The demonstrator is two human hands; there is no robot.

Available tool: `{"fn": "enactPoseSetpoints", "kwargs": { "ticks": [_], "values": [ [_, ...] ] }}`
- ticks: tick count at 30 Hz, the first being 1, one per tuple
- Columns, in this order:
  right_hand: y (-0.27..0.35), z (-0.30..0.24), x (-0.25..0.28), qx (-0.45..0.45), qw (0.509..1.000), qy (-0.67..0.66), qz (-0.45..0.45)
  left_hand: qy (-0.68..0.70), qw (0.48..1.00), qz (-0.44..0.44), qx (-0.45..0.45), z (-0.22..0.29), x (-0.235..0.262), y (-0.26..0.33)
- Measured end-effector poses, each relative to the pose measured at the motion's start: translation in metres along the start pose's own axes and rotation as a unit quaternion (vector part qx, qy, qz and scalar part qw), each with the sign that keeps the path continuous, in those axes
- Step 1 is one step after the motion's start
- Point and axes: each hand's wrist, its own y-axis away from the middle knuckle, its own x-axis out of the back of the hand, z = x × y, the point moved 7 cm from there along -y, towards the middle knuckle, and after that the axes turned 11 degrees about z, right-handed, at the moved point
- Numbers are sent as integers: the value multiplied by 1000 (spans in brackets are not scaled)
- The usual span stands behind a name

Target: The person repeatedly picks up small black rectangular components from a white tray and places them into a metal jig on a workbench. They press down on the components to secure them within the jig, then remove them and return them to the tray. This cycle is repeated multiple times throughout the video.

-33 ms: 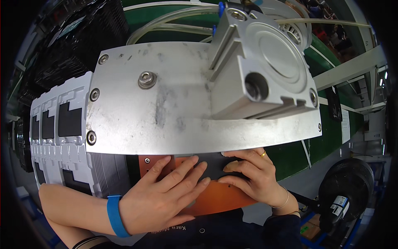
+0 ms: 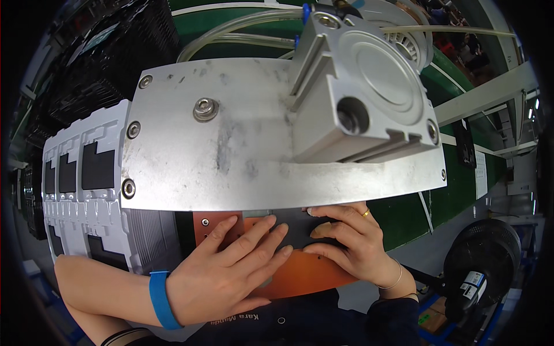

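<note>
Both hands lie flat, clamped on nothing: left hand (image 2: 231,271) and right hand (image 2: 346,245) press the dark sheet (image 2: 294,228) onto the orange pad (image 2: 306,271) at 6 o'clock (under the steel plate (image 2: 242,155)); best keep fingertips even

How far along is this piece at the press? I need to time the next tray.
Already placed: a dark flat part lies on the orange plate, under the metal press plate. In hand: the left hand lies flat on it and the right hand presses its edge with its fingertips. Left: letting go.
</note>
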Motion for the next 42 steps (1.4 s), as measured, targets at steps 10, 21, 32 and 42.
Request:
{"fn": "enactPoseSetpoints", "kwargs": {
  "ticks": [10,21,32,42],
  "values": [
    [-4,-4,1,7,999,1,-44,21,998,49,-18,0,2,3],
    [3,-7,14,-168,980,-69,-82,2,993,88,-81,18,8,9],
    [34,47,29,-486,803,-345,-21,6,990,100,-103,26,9,12],
    [39,58,27,-495,754,-431,-37,75,987,129,-59,20,23,9]
  ]
}}
